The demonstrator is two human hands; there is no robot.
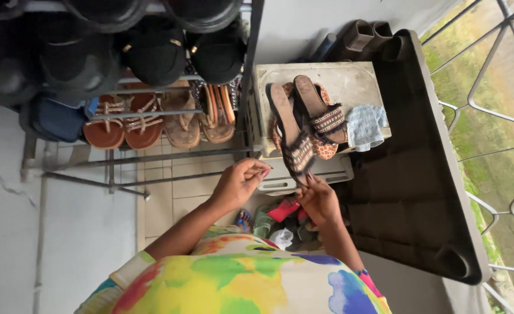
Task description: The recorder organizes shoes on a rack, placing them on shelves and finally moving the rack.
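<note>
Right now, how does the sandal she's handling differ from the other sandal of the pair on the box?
The near sandal overhangs the box edge, with the right hand at its lower end; the far sandal lies wholly on the box, untouched. The near one partly overlaps the far one. Both are slim dark slides with patterned woven straps.

Woven-strap sandal (292, 136), metal rack (152, 154), cloth rag (366, 125)

Dark slide sandal (292, 132), woven strap, sole up apparently, lying across beige crate (350, 78).

I see no labels, signs or screens from here, and nothing I can call a package
</note>
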